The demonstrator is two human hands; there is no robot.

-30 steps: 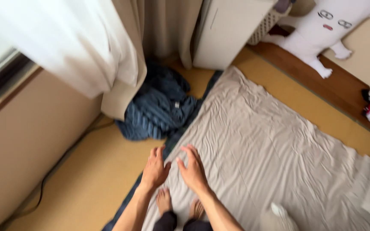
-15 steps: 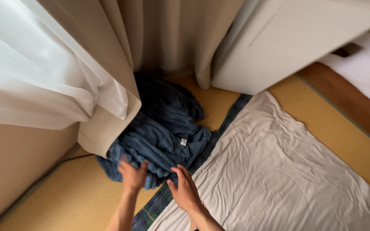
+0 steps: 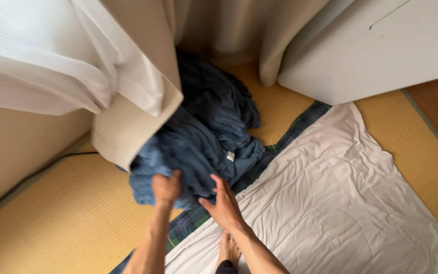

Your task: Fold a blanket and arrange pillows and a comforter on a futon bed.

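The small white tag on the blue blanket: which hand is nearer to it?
Right. The right hand rests on the blue blanket just below the white tag. The left hand grips the blanket's lower edge, farther to the tag's left.

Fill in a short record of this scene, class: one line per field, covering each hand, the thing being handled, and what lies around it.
Left hand: left hand closed in a grip on the near edge of the blue blanket
Right hand: right hand open, fingers spread, resting on the blanket's near edge
Blanket: crumpled heap on the straw mat floor, partly under the beige curtain
Beside it: pale creased sheet spread flat over a green plaid layer
Behind: white cabinet
Also seen: one bare foot on the sheet
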